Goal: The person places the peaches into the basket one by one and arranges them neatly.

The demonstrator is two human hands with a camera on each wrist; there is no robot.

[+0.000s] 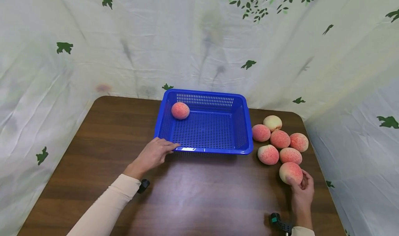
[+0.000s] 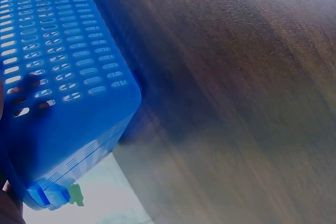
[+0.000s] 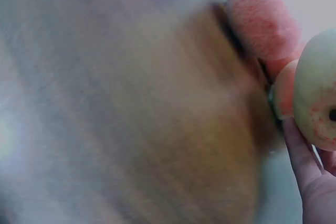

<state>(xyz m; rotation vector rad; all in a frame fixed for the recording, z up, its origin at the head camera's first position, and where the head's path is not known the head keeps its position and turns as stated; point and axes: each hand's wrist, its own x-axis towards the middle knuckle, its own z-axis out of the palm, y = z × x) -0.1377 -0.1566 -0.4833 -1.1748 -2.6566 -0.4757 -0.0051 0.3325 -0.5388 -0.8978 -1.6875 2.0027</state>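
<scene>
The person's right hand (image 1: 302,193) pinches a pink peach (image 1: 290,171), creamy on one side, by the other peaches (image 1: 280,139) at the table's (image 1: 202,194) right. It's roundish, a bit longer side to side; its dark dot (image 3: 333,115) faces the wrist. The left hand (image 1: 153,155) grips the blue basket's (image 1: 215,150) rim.
</scene>
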